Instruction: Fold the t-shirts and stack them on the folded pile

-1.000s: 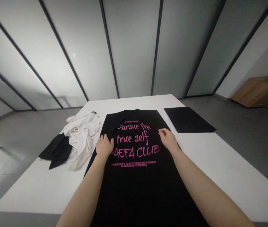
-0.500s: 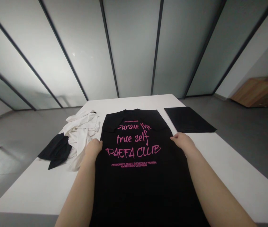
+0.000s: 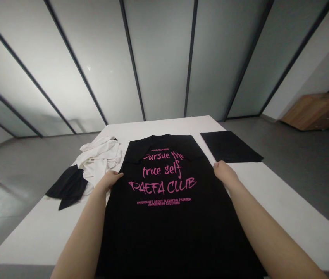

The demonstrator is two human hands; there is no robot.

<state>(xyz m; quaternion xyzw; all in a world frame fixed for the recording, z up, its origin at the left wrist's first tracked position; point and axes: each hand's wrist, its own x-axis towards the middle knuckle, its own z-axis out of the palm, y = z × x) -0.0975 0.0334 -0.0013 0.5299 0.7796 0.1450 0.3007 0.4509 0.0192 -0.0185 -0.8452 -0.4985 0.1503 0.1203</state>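
A black T-shirt (image 3: 164, 228) with pink lettering lies spread on the white table (image 3: 280, 217), collar at the far end. Its sleeves are folded inward over the upper print, covering the ends of one line. On the left edge, below the folded sleeve, my left hand (image 3: 112, 179) is closed, pinching the fabric. My right hand (image 3: 225, 171) grips the opposite edge at about the same height, thumb and fingers together. The lower part of the shirt runs toward me between my forearms and out of view.
To the left lies a crumpled heap of white cloth (image 3: 99, 155), with a black cloth (image 3: 68, 186) beside it. A flat black folded garment (image 3: 229, 146) rests at the right. Beyond the table are frosted panels (image 3: 161, 58) and a wooden cabinet (image 3: 312, 112).
Both hands have moved slightly outward, the left one more. The shirt's side edges have spread wider, mainly toward the lower part. The other clothes lie as before.
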